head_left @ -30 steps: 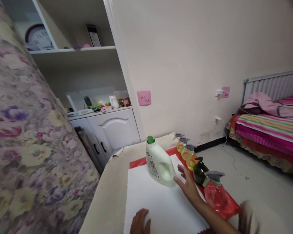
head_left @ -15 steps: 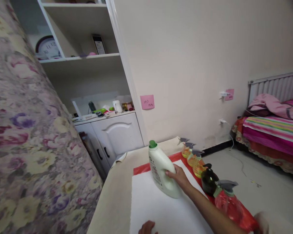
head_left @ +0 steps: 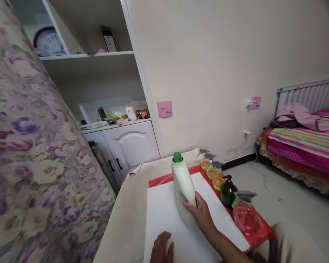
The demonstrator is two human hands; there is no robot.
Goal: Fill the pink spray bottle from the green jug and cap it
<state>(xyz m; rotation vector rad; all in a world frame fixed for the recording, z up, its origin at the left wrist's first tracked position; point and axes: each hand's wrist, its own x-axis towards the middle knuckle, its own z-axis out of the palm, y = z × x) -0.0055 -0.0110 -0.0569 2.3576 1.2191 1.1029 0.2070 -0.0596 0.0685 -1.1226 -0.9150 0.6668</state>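
Note:
A white detergent bottle (head_left: 183, 186) with a green cap stands on a white sheet (head_left: 167, 215) laid over a red mat (head_left: 259, 233) on the table. My right hand (head_left: 200, 215) is wrapped round the bottle's lower side. My left hand (head_left: 160, 249) rests flat on the white sheet near the front edge, its fingers only partly in view. To the right of the bottle stands a row of spray bottles: a pink one (head_left: 245, 215), a dark green one (head_left: 227, 191) and yellow-orange ones (head_left: 212, 171).
The beige table (head_left: 126, 215) ends at a floral curtain (head_left: 30, 153) on the left. Behind stand a white cabinet (head_left: 126, 144) with small items and shelves with a clock (head_left: 48, 38). A bed (head_left: 306, 142) with striped bedding is at the right, bare floor between.
My right hand went from open beside the bottle to gripping it. The bottle has turned and slid slightly nearer. My left hand stays on the sheet.

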